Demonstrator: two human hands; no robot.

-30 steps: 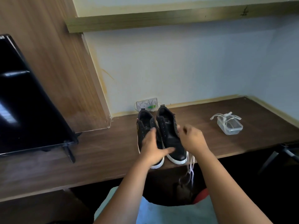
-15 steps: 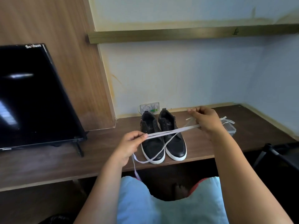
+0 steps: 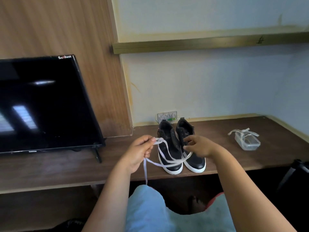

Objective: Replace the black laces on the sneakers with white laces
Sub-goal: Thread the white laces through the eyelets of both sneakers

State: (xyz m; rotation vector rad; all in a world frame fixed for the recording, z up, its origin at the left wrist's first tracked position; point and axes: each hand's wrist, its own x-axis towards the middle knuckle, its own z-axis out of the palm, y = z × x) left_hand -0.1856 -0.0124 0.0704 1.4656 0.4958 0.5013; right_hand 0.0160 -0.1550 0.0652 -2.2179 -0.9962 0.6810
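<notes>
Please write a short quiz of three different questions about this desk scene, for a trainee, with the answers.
1. True or false: the left hand pinches a white lace.
2. Where does the clear box stand? A) to the right of the sneakers B) on the TV C) on the shelf
3. Fill in: another white lace lies over the ____.

Key: 1 true. 2 A. 3 box.
</notes>
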